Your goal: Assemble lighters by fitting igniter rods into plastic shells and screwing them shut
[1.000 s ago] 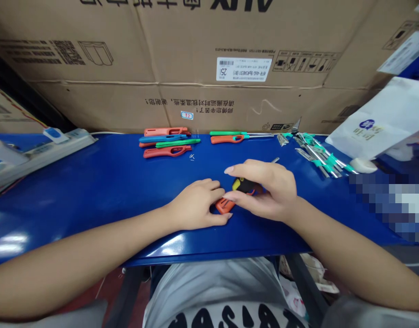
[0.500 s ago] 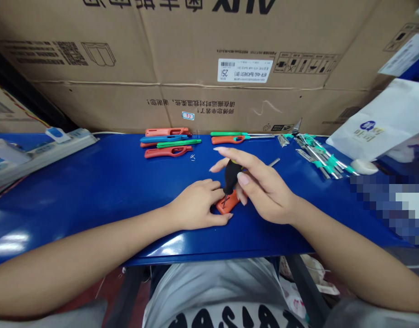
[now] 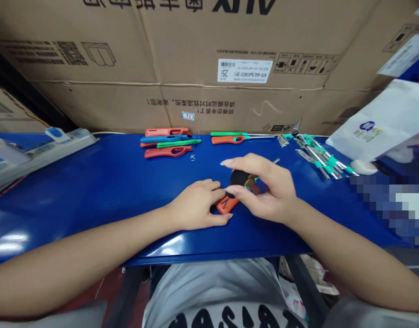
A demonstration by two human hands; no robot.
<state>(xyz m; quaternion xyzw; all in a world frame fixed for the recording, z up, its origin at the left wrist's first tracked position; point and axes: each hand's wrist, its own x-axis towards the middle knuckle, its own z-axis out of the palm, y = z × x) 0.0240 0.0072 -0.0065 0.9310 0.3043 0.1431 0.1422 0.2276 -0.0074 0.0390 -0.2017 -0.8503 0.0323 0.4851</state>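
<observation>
My left hand lies on the table with its fingers and thumb closed around the sides of an orange lighter handle. That handle lies flat, a dark slot showing near its end. Above it my right hand grips a short black screwdriver between thumb and fingers. The screwdriver leans over the handle; its shaft and tip are hard to make out. My right hand covers the far part of the lighter, though some metal tube shows past my fingers.
Several red, blue and green lighter shells lie at the back, beside a few tiny screws. Right of them are a green shell and an orange lighter half. Metal tubes with teal parts, a white bag and a power strip flank the work.
My right hand has lowered slightly and tipped the screwdriver over, so its shaft no longer shows upright on the orange handle. My left hand has stayed in place.
</observation>
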